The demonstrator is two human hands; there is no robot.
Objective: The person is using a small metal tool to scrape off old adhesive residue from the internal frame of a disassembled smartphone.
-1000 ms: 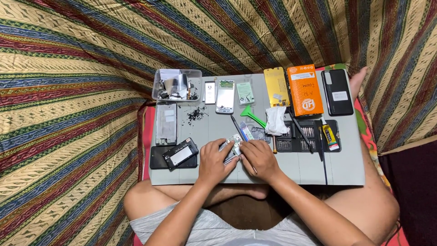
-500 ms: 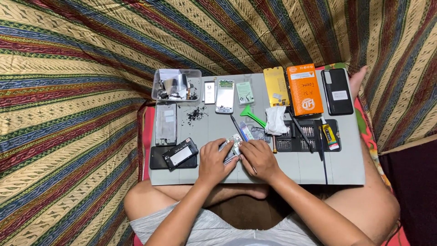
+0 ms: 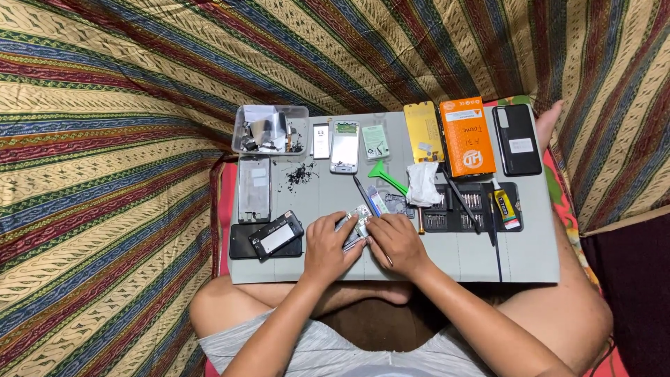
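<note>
Left hand (image 3: 326,246) holds small phone board (image 3: 354,225) at counter (image 3: 530,258) front edge; right hand (image 3: 396,239) grips thin tool on it. Tool may slip & scratch it; loose screws (image 3: 299,174) nr could scatter.

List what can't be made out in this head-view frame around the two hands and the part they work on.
- Small circuit part: mostly covered by the left hand and right hand; its type is unclear.
- Thin tool below the right hand: only its tip shows, and the grip on it is hidden.
- Dark bits on the grey mat: too small to identify.
- Clear tray contents: blurred jumble.
</note>
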